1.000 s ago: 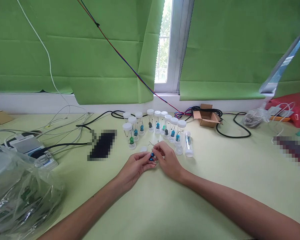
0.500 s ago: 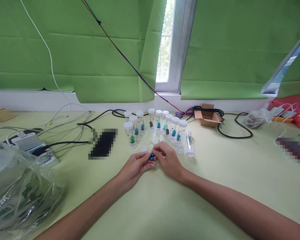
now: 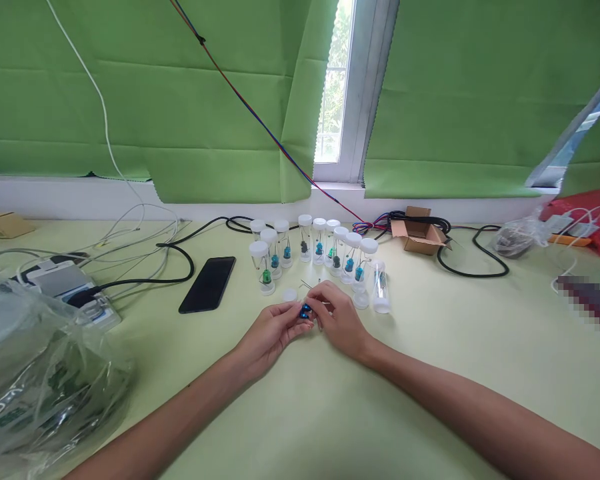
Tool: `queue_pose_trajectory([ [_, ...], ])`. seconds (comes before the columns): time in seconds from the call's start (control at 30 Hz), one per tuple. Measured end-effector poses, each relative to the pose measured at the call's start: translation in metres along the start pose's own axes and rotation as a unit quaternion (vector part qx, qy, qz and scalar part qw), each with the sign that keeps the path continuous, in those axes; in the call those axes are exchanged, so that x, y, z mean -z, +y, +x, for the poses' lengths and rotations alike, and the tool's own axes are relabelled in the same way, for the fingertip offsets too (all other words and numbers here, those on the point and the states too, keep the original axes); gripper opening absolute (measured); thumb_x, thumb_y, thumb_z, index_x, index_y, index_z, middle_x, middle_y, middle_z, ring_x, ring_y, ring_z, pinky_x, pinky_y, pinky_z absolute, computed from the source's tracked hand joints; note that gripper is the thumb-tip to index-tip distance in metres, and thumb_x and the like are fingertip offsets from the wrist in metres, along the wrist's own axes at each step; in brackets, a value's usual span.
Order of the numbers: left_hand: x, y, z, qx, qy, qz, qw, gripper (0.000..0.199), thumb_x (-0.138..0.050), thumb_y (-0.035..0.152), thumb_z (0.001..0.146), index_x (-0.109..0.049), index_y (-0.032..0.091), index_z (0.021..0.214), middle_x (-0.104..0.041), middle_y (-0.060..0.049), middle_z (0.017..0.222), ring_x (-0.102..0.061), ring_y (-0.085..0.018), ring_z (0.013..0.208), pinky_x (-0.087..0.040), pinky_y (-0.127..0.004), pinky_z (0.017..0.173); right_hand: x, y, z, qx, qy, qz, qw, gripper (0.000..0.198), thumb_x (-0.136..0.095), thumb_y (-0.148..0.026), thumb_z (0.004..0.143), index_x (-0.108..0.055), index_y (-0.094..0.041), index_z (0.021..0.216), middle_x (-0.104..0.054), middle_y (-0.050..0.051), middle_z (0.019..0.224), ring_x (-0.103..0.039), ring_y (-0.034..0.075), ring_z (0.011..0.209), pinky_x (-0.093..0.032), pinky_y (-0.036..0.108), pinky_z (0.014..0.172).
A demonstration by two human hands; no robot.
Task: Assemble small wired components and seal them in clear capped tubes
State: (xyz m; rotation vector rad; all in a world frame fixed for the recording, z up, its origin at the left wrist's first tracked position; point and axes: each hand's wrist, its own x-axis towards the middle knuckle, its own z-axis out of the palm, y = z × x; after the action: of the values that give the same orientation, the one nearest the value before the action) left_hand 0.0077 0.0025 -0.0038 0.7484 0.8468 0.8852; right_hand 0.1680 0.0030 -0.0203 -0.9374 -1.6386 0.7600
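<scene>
Between my two hands is a small shiny blue part [image 3: 305,311], with thin metal wires sticking out beyond the fingers. My left hand [image 3: 275,333] pinches it from the left. My right hand [image 3: 339,319] is closed at its right side, with fingertips touching it. The fingers cover much of the part. Just behind the hands, a white cap [image 3: 289,294] lies on the table. Several clear tubes with white caps, such as one holding a green piece [image 3: 265,275], stand in an arc. A clear tube [image 3: 381,287] is at the arc's right end, beside a small clear cup-like piece [image 3: 361,299].
A phone [image 3: 208,285] lies left of the tubes. A clear plastic bag [image 3: 55,393] bulges at the left front, near cables and a power strip [image 3: 87,300]. An open cardboard box [image 3: 418,233] and black cable [image 3: 505,269] are at the back right, with a red bag [image 3: 587,223] beyond.
The view has shifted very slightly. Both hands keep their hold on the blue part in almost the same place, and the tubes have not moved on the table.
</scene>
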Motion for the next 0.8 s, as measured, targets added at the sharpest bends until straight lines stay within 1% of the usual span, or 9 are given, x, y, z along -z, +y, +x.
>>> queue_pose_trajectory([
  [0.3,-0.0043,0.0027,-0.0006,0.007,0.028,-0.024,0.999,0.017,-0.061,0.011,0.09,-0.075,0.006,0.083,-0.074,-0.01,0.08,-0.068,-0.009,0.066,-0.059,-0.016,0.068,0.0006,-0.0013,-0.0001,0.004,-0.002,0.004,1.0,0.017,-0.051,-0.024,0.094,-0.062,-0.021,0.082,-0.056,0.003,0.086,-0.057,0.015,0.072,-0.049,0.026,0.056],
  [0.53,-0.0054,0.0036,-0.0022,0.0,0.038,-0.034,0.999,0.02,-0.057,0.009,0.092,-0.075,0.005,0.083,-0.074,-0.011,0.082,-0.069,-0.01,0.066,-0.06,-0.016,0.069,0.0011,-0.0015,-0.001,0.006,-0.01,0.019,1.0,0.02,-0.051,-0.03,0.096,-0.065,-0.021,0.086,-0.057,0.005,0.089,-0.059,0.016,0.073,-0.05,0.026,0.057],
  [0.8,-0.006,0.0047,-0.0015,0.001,0.051,-0.048,0.998,0.022,-0.055,0.007,0.092,-0.075,0.004,0.082,-0.073,-0.01,0.078,-0.069,-0.01,0.067,-0.06,-0.015,0.069,0.0011,-0.0014,-0.0009,0.014,-0.011,0.019,1.0,0.021,-0.051,-0.028,0.096,-0.07,-0.021,0.09,-0.059,0.006,0.092,-0.059,0.016,0.074,-0.051,0.026,0.058],
])
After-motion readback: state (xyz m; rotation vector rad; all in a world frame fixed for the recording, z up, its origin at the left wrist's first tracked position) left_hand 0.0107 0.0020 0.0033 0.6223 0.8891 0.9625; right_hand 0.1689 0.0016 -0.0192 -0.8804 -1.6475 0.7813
